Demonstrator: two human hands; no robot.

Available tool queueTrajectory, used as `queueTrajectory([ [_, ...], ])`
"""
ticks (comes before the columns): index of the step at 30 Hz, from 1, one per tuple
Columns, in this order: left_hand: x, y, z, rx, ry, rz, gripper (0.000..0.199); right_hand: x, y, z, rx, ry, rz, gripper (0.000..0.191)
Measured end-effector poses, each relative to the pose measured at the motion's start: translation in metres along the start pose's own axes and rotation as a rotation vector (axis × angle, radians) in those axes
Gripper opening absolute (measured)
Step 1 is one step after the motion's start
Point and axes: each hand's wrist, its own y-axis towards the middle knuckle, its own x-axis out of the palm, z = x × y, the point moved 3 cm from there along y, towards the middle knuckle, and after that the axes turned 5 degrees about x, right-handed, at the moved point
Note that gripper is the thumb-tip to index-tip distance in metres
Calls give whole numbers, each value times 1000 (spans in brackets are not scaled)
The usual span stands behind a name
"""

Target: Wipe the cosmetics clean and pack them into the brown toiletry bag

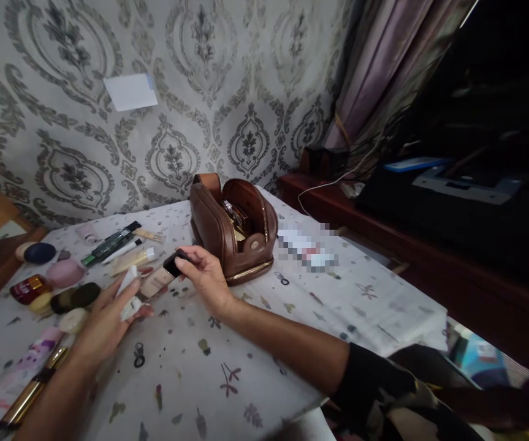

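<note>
My right hand [209, 278] grips the black cap of a foundation bottle [156, 282], a clear glass one with beige liquid inside. The bottle is tilted, its base toward my left hand [110, 315]. Pinched in the left fingers is a white wipe [130, 294], right at the bottle's base. Just beyond my right hand stands a brown makeup bag [213, 226], unzipped at the top, with several shiny gold and clear items [239, 223] inside.
Several cosmetics lie on the left, among them a pink sponge [65, 272], a dark red jar [29, 289], a green box [112, 243] and a gold tube [32, 392]. A patterned cloth [227, 349] covers the table. A dark red cabinet [338, 208] borders it on the right.
</note>
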Motion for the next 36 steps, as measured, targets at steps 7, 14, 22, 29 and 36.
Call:
queueTrajectory([
  [7, 15, -6, -9, -111, -97, -51, 58, -7, 4, 12, 119, 41, -33, 44],
  [14, 17, -10, -6, 387, 573, -42, 43, -11, 1, 19, 86, -125, 6, 57],
  [22, 26, -19, -5, 505, 765, -65, 45, -11, -1, 18, 162, 8, 2, 45],
  [29, 29, -25, -5, 573, 742, 33, 41, 2, -14, 24, 233, -51, -163, 45],
  [36, 15, -19, 5, 521, 557, 183, 37, 17, -34, 35, 407, -65, -394, 43],
])
